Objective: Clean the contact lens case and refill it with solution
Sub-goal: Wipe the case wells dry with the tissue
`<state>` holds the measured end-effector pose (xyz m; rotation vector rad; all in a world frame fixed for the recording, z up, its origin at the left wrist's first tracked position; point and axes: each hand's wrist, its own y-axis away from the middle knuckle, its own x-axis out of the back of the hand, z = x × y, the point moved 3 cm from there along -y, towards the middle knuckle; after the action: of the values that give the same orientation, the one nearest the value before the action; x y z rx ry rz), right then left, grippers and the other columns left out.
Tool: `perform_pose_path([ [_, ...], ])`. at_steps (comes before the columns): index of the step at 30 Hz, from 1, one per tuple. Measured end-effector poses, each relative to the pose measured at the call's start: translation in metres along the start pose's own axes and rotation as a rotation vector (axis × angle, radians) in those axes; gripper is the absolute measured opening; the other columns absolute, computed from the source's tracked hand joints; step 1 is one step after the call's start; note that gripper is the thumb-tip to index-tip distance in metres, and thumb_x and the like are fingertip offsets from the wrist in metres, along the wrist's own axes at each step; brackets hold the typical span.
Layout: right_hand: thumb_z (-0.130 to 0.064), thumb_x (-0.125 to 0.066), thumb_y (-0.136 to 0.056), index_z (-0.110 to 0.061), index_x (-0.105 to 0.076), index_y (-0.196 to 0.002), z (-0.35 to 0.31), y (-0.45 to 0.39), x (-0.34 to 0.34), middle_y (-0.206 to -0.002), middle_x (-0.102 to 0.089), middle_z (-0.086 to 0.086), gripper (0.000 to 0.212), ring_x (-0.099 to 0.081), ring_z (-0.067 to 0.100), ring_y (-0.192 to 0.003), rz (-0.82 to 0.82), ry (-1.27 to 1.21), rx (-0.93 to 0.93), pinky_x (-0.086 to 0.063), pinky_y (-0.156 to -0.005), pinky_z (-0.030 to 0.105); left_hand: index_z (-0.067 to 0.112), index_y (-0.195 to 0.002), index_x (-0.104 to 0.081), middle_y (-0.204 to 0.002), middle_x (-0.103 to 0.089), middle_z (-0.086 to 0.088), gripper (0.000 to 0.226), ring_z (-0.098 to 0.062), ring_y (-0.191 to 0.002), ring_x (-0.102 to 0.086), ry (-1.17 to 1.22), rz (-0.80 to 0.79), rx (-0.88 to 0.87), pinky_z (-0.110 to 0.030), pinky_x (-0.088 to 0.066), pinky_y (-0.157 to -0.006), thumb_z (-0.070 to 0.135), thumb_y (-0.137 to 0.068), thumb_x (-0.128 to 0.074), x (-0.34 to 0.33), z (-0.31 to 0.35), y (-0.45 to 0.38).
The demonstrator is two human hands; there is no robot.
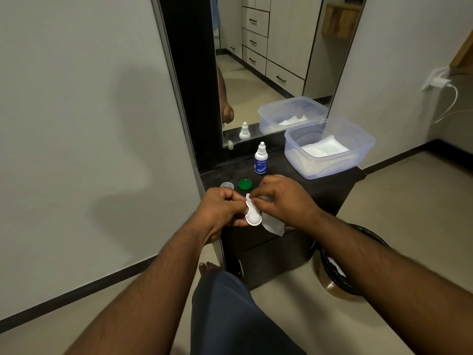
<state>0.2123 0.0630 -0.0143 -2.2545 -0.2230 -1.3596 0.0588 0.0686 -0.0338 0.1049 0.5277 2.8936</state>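
Note:
My left hand [218,210] holds the white contact lens case [253,215] above the front edge of the dark cabinet top [294,180]; one round well faces me. My right hand [280,198] pinches a white tissue [273,225] against the case's upper end, and the tissue hangs down to the right. Two loose caps lie on the cabinet just behind my hands: a green cap [245,184] and a clear cap [227,185]. The small white solution bottle [261,158] with a blue label stands upright further back, closed.
A clear plastic tub [330,149] holding white tissues sits at the back right of the cabinet. A mirror [268,60] stands behind it. A lined waste bin [343,265] is on the floor to the right. My leg and bare foot are below.

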Motion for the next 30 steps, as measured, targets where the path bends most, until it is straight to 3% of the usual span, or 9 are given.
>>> perform_pose_path([
  [3,-0.022,-0.069,-0.082,-0.015,-0.075,-0.096,0.006,0.006,0.007,-0.084,-0.064,0.0,0.017,-0.054,0.008,-0.079,0.017,-0.069,-0.039,-0.041,-0.069,0.025,-0.007,-0.083,-0.066,-0.082,-0.07,-0.02,0.01,-0.023,-0.064,-0.072,0.011,-0.002,-0.015,-0.028,-0.058,-0.052,-0.014,-0.076,-0.064,-0.002,0.0,0.001],
  [7,-0.021,-0.068,-0.081,-0.015,-0.075,-0.098,-0.002,-0.005,0.004,-0.085,-0.063,-0.002,0.018,-0.058,0.011,-0.08,-0.077,-0.094,-0.002,-0.047,-0.07,0.028,-0.003,-0.082,-0.066,-0.085,-0.07,-0.018,0.01,-0.023,-0.068,-0.073,-0.009,-0.005,-0.007,-0.026,-0.057,-0.053,-0.012,-0.077,-0.064,-0.001,0.001,0.001],
  [12,-0.023,-0.063,-0.082,-0.018,-0.074,-0.098,0.003,-0.014,0.004,-0.082,-0.053,-0.011,0.02,-0.053,0.008,-0.079,-0.125,-0.043,-0.016,-0.041,-0.07,0.025,-0.006,-0.086,-0.067,-0.09,-0.07,-0.02,0.01,-0.024,-0.07,-0.073,-0.024,0.012,-0.001,-0.028,-0.059,-0.055,-0.011,-0.078,-0.064,-0.001,0.0,0.0],
  [19,-0.019,-0.065,-0.083,-0.017,-0.074,-0.101,0.003,-0.012,0.003,-0.081,-0.055,-0.008,0.02,-0.053,0.008,-0.077,-0.184,-0.104,0.03,-0.044,-0.069,0.025,-0.008,-0.091,-0.066,-0.092,-0.07,-0.019,0.014,-0.021,-0.068,-0.072,-0.029,0.025,0.008,-0.027,-0.058,-0.052,-0.011,-0.078,-0.064,-0.001,0.001,-0.002],
  [23,-0.02,-0.064,-0.084,-0.017,-0.074,-0.102,0.009,-0.014,0.007,-0.081,-0.051,-0.012,0.02,-0.047,0.001,-0.076,-0.162,-0.067,-0.013,-0.034,-0.068,0.019,-0.007,-0.091,-0.067,-0.091,-0.071,-0.017,0.013,-0.021,-0.068,-0.072,-0.05,0.02,0.004,-0.025,-0.056,-0.052,-0.009,-0.079,-0.064,-0.002,0.0,-0.002],
  [30,-0.027,-0.063,-0.085,-0.02,-0.072,-0.104,0.009,-0.018,0.006,-0.085,-0.053,-0.01,0.022,-0.048,0.005,-0.085,-0.209,0.037,0.04,-0.032,-0.07,0.019,-0.007,-0.091,-0.067,-0.092,-0.07,-0.018,0.013,-0.021,-0.069,-0.072,-0.046,0.02,-0.008,-0.025,-0.056,-0.052,-0.009,-0.078,-0.065,-0.001,0.0,-0.002],
])
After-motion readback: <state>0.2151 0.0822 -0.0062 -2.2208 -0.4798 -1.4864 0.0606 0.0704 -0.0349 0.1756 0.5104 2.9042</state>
